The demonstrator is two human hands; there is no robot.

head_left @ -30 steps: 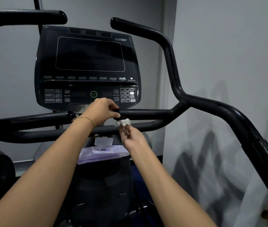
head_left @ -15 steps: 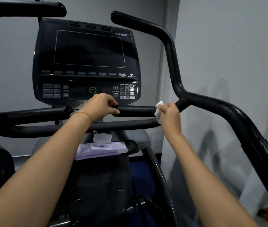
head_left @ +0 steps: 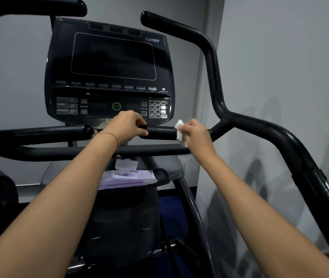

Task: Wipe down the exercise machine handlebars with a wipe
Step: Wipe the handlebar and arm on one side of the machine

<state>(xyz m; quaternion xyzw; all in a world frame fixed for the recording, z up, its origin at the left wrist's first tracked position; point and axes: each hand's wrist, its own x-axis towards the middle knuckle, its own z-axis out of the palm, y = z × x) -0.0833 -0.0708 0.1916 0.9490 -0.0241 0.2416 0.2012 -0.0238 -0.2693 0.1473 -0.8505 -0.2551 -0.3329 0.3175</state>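
Head view of a person standing at an exercise machine, both bare forearms reaching forward. The right hand (head_left: 196, 134) is pressing a crumpled white wipe (head_left: 180, 131) against the short black handlebar (head_left: 162, 133) just below the console (head_left: 110, 71), its fingers closing around wipe and bar together. The left hand (head_left: 126, 125) is gripping the rounded inner end of the same bar, fingers curling over the top; a thin gold bracelet (head_left: 109, 135) is circling its wrist. A longer crossbar (head_left: 69, 152) is running beneath both hands. Below it, a purple wipes pack (head_left: 127, 177), lid standing open, is lying on the machine's tray (head_left: 167, 176). The tall right upright handle (head_left: 213, 75) is rising beside the grey wall (head_left: 280, 57).
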